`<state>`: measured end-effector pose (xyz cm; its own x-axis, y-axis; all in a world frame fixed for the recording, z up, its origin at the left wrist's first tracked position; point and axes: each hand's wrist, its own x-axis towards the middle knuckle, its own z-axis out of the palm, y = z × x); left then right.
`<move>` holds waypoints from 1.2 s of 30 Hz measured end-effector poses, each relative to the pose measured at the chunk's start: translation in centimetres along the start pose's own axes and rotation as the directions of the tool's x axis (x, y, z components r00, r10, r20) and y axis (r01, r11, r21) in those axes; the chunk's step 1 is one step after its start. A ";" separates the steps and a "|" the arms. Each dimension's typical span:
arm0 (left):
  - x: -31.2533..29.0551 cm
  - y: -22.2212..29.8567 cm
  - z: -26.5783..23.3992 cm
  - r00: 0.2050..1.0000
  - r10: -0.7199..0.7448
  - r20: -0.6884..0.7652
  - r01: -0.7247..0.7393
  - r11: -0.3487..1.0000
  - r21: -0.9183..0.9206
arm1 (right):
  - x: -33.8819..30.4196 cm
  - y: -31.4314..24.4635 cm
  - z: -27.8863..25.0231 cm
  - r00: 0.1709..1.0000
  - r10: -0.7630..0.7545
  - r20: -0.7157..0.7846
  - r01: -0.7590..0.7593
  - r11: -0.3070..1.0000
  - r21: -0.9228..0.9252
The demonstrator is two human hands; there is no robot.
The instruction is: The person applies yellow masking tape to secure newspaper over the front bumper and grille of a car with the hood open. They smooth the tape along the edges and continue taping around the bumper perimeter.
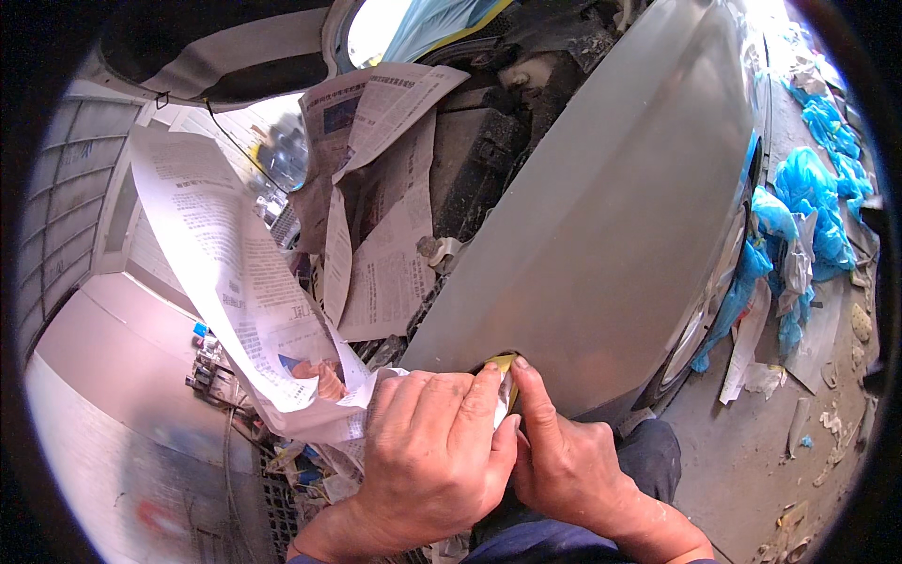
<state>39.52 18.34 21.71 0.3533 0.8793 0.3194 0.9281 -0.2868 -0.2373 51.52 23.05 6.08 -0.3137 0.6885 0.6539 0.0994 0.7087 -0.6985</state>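
A grey car fender [601,235] fills the middle, its near end just ahead of my hands. At that end is a strip of yellow masking tape [510,365] with a white piece below it, partly hidden by my fingers. My left hand [423,451] is closed, its fingers bent over the left side of the tape. Pressed against the tape's right side is the index fingertip of my right hand [573,470]; its other fingers are curled. Printed newspaper sheets [240,254] stand up left of the fender, touching my left hand's side.
Dark engine bay parts [479,150] lie beyond the newspaper, under a raised hood [216,47]. Blue plastic film [808,188] hangs about the wheel at right. Scraps litter the floor [742,470]. A pinkish panel [122,338] stands at left.
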 end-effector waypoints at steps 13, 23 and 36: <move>-0.5 -0.1 0.6 0.999 0.034 0.040 -0.035 0.999 0.015 | 0.7 0.1 -1.9 1.000 0.004 0.027 -0.001 0.996 -0.094; -3.7 -1.4 -2.1 1.000 0.019 0.025 -0.022 0.993 0.115 | 1.8 -1.1 -2.9 0.998 -0.067 -0.005 0.065 0.973 -0.222; -7.8 -12.0 -5.7 0.917 0.395 -0.045 -0.383 0.908 0.171 | 3.2 -4.2 -2.2 0.997 -0.023 -0.068 0.014 0.992 -0.125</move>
<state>26.30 12.76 27.30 0.6963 0.6761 0.2409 0.6875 -0.5319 -0.4945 52.15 22.60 11.76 -0.2514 0.6810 0.6878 0.2119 0.7321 -0.6474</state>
